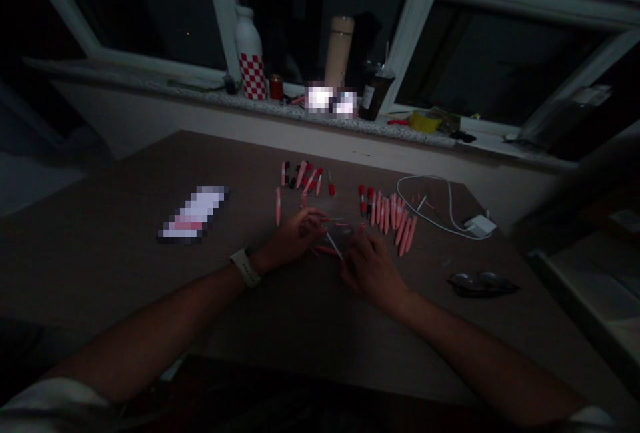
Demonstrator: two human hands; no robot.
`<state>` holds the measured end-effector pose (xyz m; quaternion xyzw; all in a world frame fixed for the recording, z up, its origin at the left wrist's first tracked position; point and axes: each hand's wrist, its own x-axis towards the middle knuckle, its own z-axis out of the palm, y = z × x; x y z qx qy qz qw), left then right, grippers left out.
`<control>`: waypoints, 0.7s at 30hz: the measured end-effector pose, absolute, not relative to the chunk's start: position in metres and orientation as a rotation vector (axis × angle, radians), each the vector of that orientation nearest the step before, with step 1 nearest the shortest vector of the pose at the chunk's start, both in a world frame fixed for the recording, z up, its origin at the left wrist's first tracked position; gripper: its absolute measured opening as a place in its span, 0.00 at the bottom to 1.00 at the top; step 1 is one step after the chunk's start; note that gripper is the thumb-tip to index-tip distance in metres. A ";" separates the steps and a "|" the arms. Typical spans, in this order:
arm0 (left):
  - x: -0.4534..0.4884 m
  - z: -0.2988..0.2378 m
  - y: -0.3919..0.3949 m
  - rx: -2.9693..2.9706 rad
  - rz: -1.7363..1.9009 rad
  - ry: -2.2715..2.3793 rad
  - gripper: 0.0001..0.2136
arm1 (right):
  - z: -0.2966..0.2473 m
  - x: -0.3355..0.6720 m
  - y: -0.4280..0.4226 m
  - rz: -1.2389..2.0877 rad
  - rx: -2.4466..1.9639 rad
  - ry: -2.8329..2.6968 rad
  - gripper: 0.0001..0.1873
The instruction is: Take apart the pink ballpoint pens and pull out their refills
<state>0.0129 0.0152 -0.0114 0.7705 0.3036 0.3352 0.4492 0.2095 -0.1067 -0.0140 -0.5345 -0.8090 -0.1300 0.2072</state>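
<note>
Bare forearms rise from the bottom of the frame, the left forearm [150, 346] wearing a pale-strapped watch [245, 268], the right forearm [480, 360] angling in from the other side, and they meet over a dark brown desk [100, 266]. Left hand [295, 236] and right hand [370, 270] are close together, both curled inward, nearly touching at the middle! Between them sits a thin white stick [334, 246], its long axis running diagonally from the left hand down toward the right hand. The right hand looks the nearer, though in this dim light I cannot tell whether either hand is clamped on it. A slim pink piece [325, 250] lies just beside it, close under the left hand. Straight ahead, pink pens with red tips: one loose cluster [305, 178] up to the left, a tight fan [393, 216] to the right, and a lone pink pen [278, 206] off to the left. Further right, a white charger [480, 225] with its looping cable [425, 196], and dark glasses [483, 283]. Any labels? A pixelated packet [194, 214] hides its print, and the red-checked bottle [251, 53] on the windowsill [380, 128] shows no readable writing.
</note>
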 end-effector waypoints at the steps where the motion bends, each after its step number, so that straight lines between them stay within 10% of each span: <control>1: 0.012 -0.011 0.015 1.968 0.791 0.770 0.16 | -0.014 0.210 -0.107 -0.358 -1.485 -2.250 0.08; 21: 0.009 -0.009 0.020 2.281 0.833 0.966 0.11 | -0.015 0.210 -0.107 -0.332 -1.593 -2.341 0.13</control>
